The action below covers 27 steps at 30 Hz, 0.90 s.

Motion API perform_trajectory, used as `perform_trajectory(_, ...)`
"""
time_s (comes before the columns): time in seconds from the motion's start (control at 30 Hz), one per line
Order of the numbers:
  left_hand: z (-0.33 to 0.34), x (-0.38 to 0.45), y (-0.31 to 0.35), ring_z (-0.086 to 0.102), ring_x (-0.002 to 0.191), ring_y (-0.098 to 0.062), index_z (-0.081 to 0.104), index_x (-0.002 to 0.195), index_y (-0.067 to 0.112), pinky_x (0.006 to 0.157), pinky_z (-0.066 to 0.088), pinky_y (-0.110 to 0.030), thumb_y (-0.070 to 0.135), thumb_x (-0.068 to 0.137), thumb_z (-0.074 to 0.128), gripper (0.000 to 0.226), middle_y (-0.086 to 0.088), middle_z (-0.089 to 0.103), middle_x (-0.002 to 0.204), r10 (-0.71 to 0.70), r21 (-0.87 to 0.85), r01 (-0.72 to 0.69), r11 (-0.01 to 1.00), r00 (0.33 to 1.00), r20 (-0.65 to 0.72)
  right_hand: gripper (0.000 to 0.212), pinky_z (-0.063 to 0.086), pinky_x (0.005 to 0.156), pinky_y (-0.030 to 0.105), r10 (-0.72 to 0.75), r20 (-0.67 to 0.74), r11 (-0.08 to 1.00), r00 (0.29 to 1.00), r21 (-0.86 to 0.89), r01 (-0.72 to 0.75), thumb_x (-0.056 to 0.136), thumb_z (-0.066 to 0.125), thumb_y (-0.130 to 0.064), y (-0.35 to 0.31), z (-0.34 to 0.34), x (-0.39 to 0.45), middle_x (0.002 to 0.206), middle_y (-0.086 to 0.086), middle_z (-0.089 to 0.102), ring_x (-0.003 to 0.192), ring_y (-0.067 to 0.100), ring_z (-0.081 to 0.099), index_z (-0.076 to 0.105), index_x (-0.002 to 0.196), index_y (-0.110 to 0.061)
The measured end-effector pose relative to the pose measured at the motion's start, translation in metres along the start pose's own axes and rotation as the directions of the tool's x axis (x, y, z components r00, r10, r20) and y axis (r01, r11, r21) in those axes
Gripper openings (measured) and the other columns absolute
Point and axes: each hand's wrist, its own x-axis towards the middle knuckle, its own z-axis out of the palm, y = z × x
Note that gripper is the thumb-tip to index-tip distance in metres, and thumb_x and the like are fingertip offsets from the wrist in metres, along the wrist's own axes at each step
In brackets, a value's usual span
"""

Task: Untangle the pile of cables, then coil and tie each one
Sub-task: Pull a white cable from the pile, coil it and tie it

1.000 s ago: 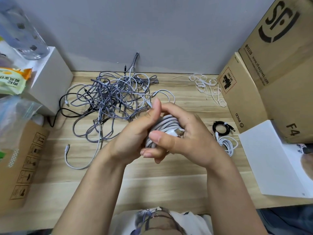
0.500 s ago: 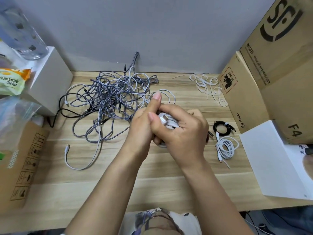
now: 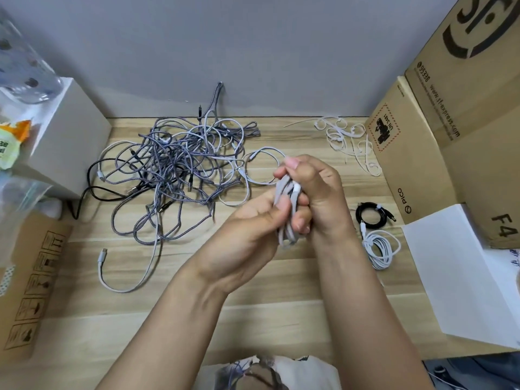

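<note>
I grip the coiled grey cable point(image 3: 287, 212) upright between my hands, right hand point(image 3: 318, 192) and left hand point(image 3: 247, 235) both curled round it, above the table point(image 3: 281, 311).

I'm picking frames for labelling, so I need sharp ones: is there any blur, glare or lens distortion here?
Head view: the left hand and right hand gripping the coiled grey cable are slightly motion-blurred; the tangled cable pile is sharp; wide-angle bending shows on the cardboard boxes; light is soft, without glare.

I see bare planks on the light wooden table point(image 3: 118, 319) nearside of the tangled grey braided cable pile point(image 3: 180, 167); tall brown cardboard boxes point(image 3: 450, 130) wall its far right.
</note>
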Motion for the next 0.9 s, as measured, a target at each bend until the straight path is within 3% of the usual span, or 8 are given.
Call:
perform_trajectory(0.13,0.003,0.020,-0.003,0.047,0.061,-0.010,0.056,0.084,0.014,0.058,0.043,-0.024,0.044,0.084,0.047,0.031,0.004,0.048,0.061,-0.057,0.026,0.064,0.998,0.978,-0.199,0.025,0.023,0.029,0.007,0.129,0.115,0.991,0.985,0.015,-0.131,0.072,0.055,-0.028,0.006,-0.016,0.022,0.034,-0.006,0.035,0.021,0.003,0.030,0.064,0.051,-0.019)
perform_trajectory(0.23,-0.006,0.035,-0.002,0.041,0.054,-0.008,0.050,0.080,0.013,0.046,0.036,-0.018,0.036,0.088,0.040,0.026,0.007,0.042,0.054,-0.035,0.065,0.060,0.996,0.944,-0.328,0.023,0.032,0.032,0.012,0.191,0.200,0.981,0.961,-0.084,-0.177,0.077,0.054,-0.037,0.017,-0.029,0.047,0.041,-0.001,0.041,0.026,0.007,0.042,0.065,0.063,-0.022)
perform_trajectory(0.3,-0.015,0.047,-0.002,0.036,0.055,-0.008,0.047,0.079,0.013,0.046,0.032,-0.017,0.034,0.089,0.041,0.024,0.008,0.040,0.053,-0.005,0.087,0.043,0.995,0.918,-0.397,0.031,0.041,0.043,0.017,0.218,0.181,0.960,0.959,-0.219,-0.177,0.083,0.051,-0.049,0.028,-0.039,0.076,0.055,-0.001,0.052,0.042,0.007,0.052,0.066,0.076,-0.023)
perform_trajectory(0.37,-0.028,0.060,-0.002,0.034,0.056,-0.008,0.046,0.080,0.014,0.046,0.030,-0.017,0.036,0.093,0.047,0.026,0.008,0.038,0.054,0.009,0.105,0.041,0.994,0.898,-0.439,0.033,0.043,0.068,0.020,0.175,0.016,0.906,0.985,-0.393,-0.154,0.094,0.044,-0.048,0.047,-0.059,0.121,0.088,-0.004,0.060,0.074,0.005,0.057,0.066,0.089,-0.024)
perform_trajectory(0.43,-0.033,0.063,-0.001,0.033,0.055,-0.007,0.047,0.083,0.014,0.047,0.029,-0.016,0.038,0.089,0.046,0.025,0.009,0.038,0.055,0.009,0.131,0.055,0.990,0.896,-0.445,0.021,0.037,0.089,0.022,0.060,-0.193,0.799,0.979,-0.579,-0.163,0.094,0.050,-0.042,0.061,-0.087,0.154,0.115,-0.001,0.049,0.107,0.010,0.053,0.063,0.101,-0.026)
perform_trajectory(0.5,-0.041,0.070,-0.003,0.033,0.055,-0.006,0.046,0.087,0.013,0.047,0.029,-0.016,0.039,0.087,0.044,0.026,0.009,0.038,0.056,0.004,0.147,0.070,0.987,0.892,-0.453,0.030,0.028,0.103,0.028,0.037,-0.311,0.603,0.950,-0.751,-0.270,0.089,0.057,-0.040,0.072,-0.120,0.187,0.134,0.001,0.036,0.129,0.019,0.036,0.058,0.115,-0.025)
perform_trajectory(0.63,-0.051,0.077,-0.006,0.034,0.056,-0.008,0.046,0.080,0.014,0.049,0.029,-0.019,0.037,0.090,0.044,0.025,0.008,0.037,0.056,-0.028,0.143,0.117,0.983,0.859,-0.510,0.052,0.019,0.111,0.037,0.082,-0.413,0.221,0.907,-0.880,-0.421,0.084,0.058,-0.039,0.085,-0.163,0.221,0.155,-0.001,0.014,0.138,0.026,0.016,0.048,0.132,-0.020)
perform_trajectory(0.9,-0.060,0.079,-0.005,0.035,0.055,-0.007,0.047,0.079,0.014,0.049,0.029,-0.019,0.036,0.088,0.042,0.024,0.007,0.038,0.057,-0.044,0.130,0.132,0.983,0.848,-0.528,0.058,0.022,0.108,0.038,0.020,-0.362,0.072,0.932,-0.929,-0.362,0.086,0.055,-0.028,0.093,-0.171,0.214,0.155,-0.008,0.020,0.138,0.023,0.019,0.038,0.140,-0.012)
